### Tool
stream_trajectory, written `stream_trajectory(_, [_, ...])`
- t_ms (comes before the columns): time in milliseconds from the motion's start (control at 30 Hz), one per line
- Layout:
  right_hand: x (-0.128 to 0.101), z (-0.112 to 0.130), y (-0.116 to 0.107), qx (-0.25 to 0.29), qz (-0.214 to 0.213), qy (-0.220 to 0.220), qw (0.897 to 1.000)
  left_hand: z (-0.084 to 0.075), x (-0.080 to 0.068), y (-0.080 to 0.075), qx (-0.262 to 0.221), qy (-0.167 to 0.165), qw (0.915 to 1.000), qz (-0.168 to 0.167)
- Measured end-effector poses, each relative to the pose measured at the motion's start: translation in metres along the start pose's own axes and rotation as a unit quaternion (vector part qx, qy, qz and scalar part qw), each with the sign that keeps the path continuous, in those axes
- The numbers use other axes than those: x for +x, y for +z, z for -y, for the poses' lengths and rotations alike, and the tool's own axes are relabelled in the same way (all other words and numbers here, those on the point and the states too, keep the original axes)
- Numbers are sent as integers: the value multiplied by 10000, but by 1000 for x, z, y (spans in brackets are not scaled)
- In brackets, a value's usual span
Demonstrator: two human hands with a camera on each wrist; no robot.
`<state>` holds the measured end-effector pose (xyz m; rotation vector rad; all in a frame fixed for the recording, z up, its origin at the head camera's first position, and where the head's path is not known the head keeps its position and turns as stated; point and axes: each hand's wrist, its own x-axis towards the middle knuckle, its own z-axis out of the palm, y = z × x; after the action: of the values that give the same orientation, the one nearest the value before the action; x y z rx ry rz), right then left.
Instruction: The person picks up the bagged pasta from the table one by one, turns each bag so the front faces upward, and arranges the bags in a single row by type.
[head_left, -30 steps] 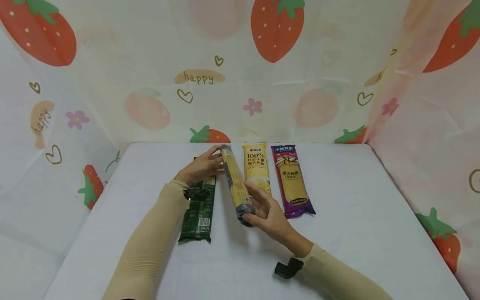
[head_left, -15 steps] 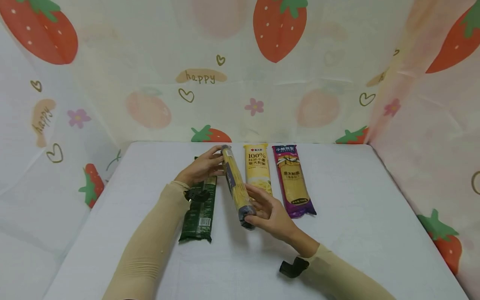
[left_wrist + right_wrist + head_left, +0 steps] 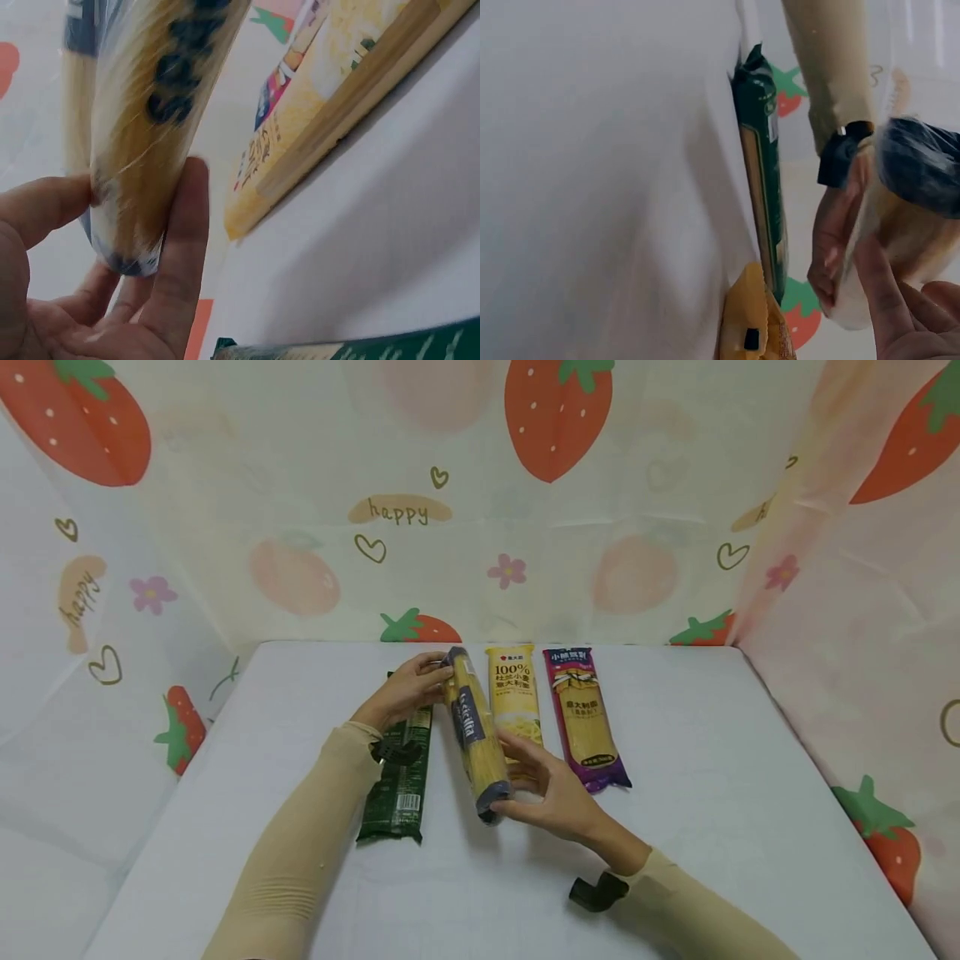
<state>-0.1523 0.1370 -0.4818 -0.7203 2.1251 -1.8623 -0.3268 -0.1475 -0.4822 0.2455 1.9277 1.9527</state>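
Note:
A clear spaghetti packet (image 3: 486,760) with dark blue ends and a blue label is held tilted above the table, its far end higher in the head view. My left hand (image 3: 406,693) pinches that far end; in the left wrist view, thumb and fingers (image 3: 187,225) lie on either side of it. At the near end, my right hand (image 3: 558,797) holds the packet between thumb and fingers. Beneath my left hand lies a green packet (image 3: 393,802), partly covered. A yellow spaghetti packet (image 3: 513,689) lies just behind the held one, partly hidden by it and my right hand.
A purple spaghetti packet (image 3: 588,718) lies to the right of the yellow one. The white-covered table (image 3: 712,827) is enclosed by strawberry-print cloth walls (image 3: 450,577) at the back and sides. Black straps sit on both wrists.
The held spaghetti packet has turned about its length, so its blue label now faces up towards the head camera. My right hand has shifted slightly right and down; the left has barely moved.

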Motion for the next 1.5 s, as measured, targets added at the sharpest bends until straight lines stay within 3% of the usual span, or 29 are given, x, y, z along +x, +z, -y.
stream_trajectory(100, [0, 0, -2, -196, 28, -15, 9998, 0, 0, -1, 190, -18, 9997, -138])
stream_trajectory(200, [0, 0, -4, 4, 136, -54, 9999, 0, -2, -1, 170, -92, 9995, -234])
stream_trajectory(367, [0, -4, -5, 574, 297, -17, 9979, -4, -3, -2, 57, -96, 9999, -72])
stream_trajectory(500, [2, -6, -5, 710, 359, 72, 9968, -10, -4, -1, 5, 22, 10000, -18])
stream_trajectory(733, [9, -4, -2, -359, 316, 436, 9979, -16, -1, 0, 62, 152, 9998, -109])
stream_trajectory(900, [17, -1, 3, -1463, 306, 547, 9873, -22, 4, 0, 45, 253, 9993, -265])
stream_trajectory(1000, [23, 2, 8, -1852, 250, 622, 9804, -24, 7, 1, 158, 256, 9988, -399])
stream_trajectory(1233, [39, 5, 19, -1554, 107, 918, 9835, -26, 13, 2, 679, 264, 9954, -620])
stream_trajectory(1500, [52, -6, 29, -1583, -57, 1106, 9812, -20, 23, 4, 1620, 178, 9841, -699])
